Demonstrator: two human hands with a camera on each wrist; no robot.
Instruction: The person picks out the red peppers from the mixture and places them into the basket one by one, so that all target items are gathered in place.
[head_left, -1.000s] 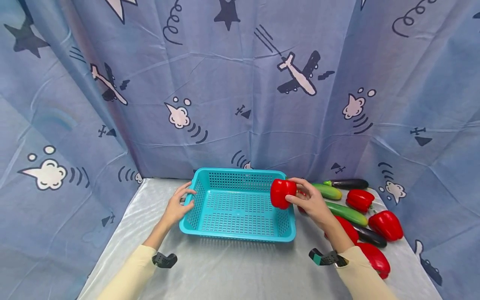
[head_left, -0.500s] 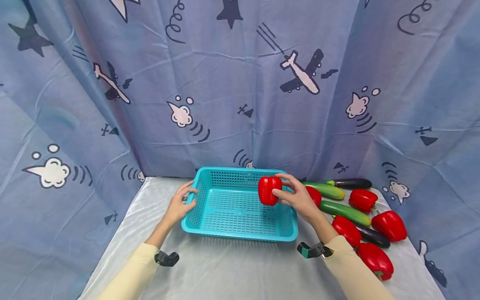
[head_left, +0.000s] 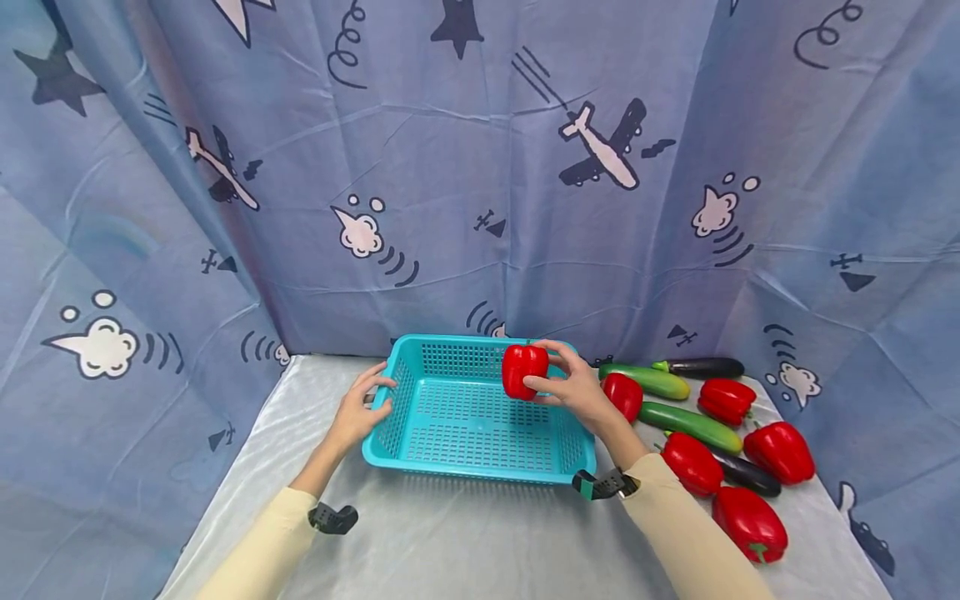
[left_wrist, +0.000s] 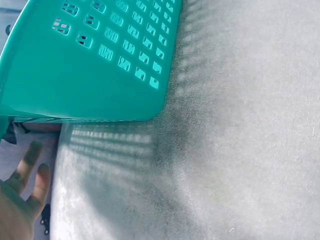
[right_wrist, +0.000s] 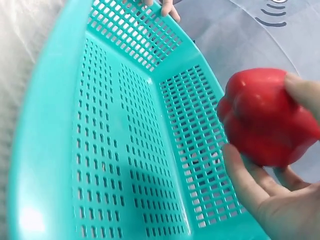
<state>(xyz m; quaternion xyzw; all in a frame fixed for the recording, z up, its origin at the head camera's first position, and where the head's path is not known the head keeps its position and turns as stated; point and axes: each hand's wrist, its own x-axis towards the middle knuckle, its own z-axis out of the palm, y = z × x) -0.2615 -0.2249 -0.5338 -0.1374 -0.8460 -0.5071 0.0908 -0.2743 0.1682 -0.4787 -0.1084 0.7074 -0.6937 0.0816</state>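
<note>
My right hand (head_left: 576, 385) holds a red bell pepper (head_left: 522, 372) above the back right part of a turquoise plastic basket (head_left: 476, 473). In the right wrist view the thumb lies on top of this pepper (right_wrist: 265, 112) and the fingers curl beneath it. The basket's perforated floor (right_wrist: 122, 145) is bare. At the basket's left end my left hand (head_left: 362, 410) grips the rim, with thumb and a finger reaching over it. Two fingers (left_wrist: 42, 182) of that hand show outside the basket wall in the left wrist view.
To the right lie several more red bell peppers (head_left: 750, 525), two green cucumber-like vegetables (head_left: 693, 425) and two dark eggplants (head_left: 701, 367). A pale cloth (head_left: 450, 542) covers the table. Blue patterned curtains (head_left: 450, 167) hang close behind the basket and at both sides.
My right hand has carried the bell pepper leftward and slightly back, from the basket's right rim to over its inside. The left hand stays at the left rim.
</note>
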